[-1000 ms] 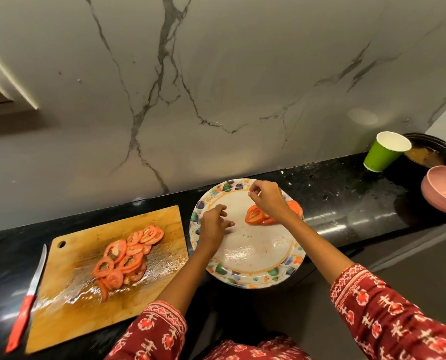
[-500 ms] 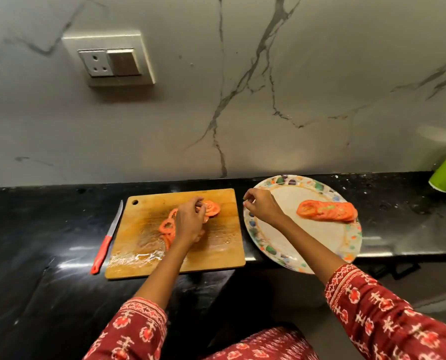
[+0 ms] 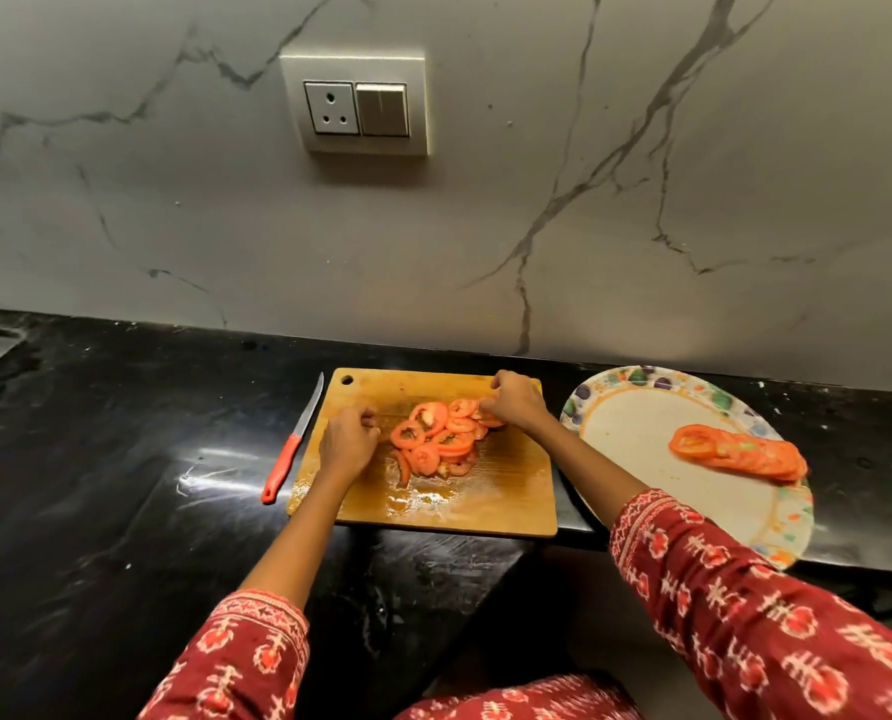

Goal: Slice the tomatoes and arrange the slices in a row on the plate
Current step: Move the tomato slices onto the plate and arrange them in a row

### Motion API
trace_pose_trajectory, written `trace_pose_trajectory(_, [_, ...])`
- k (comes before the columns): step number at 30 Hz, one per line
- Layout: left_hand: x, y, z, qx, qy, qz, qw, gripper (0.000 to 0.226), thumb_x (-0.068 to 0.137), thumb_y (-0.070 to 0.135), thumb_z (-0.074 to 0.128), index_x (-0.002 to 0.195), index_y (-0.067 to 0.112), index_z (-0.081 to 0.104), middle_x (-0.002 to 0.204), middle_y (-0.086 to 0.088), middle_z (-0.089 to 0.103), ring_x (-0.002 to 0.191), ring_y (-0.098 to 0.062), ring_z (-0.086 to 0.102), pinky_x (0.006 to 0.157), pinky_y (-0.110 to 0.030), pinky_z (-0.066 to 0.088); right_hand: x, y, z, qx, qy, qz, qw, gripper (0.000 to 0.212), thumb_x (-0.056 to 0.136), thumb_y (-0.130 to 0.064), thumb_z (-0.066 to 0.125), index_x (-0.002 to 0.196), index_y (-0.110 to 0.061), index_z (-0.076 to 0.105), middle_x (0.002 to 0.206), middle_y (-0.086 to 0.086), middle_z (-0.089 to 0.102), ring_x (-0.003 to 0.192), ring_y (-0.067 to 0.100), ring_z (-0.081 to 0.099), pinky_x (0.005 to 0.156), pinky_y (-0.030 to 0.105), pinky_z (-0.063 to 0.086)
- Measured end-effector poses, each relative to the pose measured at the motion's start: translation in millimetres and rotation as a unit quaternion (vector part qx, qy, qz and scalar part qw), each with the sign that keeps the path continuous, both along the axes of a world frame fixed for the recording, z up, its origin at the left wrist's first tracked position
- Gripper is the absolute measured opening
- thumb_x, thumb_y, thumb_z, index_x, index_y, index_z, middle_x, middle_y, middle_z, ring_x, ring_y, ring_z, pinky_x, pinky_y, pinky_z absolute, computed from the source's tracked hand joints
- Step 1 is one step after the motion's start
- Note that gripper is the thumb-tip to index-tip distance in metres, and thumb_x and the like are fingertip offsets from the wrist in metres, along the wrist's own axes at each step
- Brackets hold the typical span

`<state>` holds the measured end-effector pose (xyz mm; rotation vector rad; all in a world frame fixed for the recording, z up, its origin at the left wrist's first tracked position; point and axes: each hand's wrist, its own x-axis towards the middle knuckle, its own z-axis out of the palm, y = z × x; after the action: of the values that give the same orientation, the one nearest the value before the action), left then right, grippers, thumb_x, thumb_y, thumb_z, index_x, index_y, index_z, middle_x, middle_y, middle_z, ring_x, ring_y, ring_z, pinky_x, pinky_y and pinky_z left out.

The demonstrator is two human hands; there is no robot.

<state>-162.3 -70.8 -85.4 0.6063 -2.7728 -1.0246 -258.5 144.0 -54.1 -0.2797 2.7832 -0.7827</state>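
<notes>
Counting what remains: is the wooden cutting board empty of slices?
No. A pile of tomato slices lies on the wooden cutting board.

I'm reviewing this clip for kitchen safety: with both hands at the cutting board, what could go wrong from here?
1. The patterned paper plate juts past the black counter's edge; a nudge from the sleeve might tip it and the row of tomato slices.
2. The wooden cutting board looks wet, so slices from the pile may slip from the right hand.
3. The red-handled knife lies beside the left hand.
</notes>
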Motion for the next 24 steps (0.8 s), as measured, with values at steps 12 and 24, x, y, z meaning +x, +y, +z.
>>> trace_pose_trajectory(12, [-16.6,4.2,-3.5,0.045,-0.054,-0.052,0.996,0.030,0.080,0.010,0.069,0.109,0.010,0.062,0.096,-0.004,0.066,0.092,-0.019,0.062,0.084,-0.039,0.052,-10.9,-14.5,-2.0,0.057,-0.062,-0.012,0.996,0.051,0.075,-0.029,0.078,0.114,-0.007,0.054,0.115,0.011,0.059,0.107,0.026,0.056,0.072,0.030,0.040])
trace_pose_trajectory(24, [-23.0,9.4,-3.6,0.051,-0.093,-0.050,0.993,0.019,0.084,0.006,0.063,0.103,0.008,0.061,0.100,-0.009,0.062,0.095,-0.022,0.058,0.083,-0.034,0.049,-4.1,-5.3,-7.5,-0.022,-0.026,0.015,0.999,0.034,0.073,-0.005,0.074,0.102,-0.007,0.057,0.096,0.006,0.055,0.087,0.019,0.053,0.067,0.029,0.044])
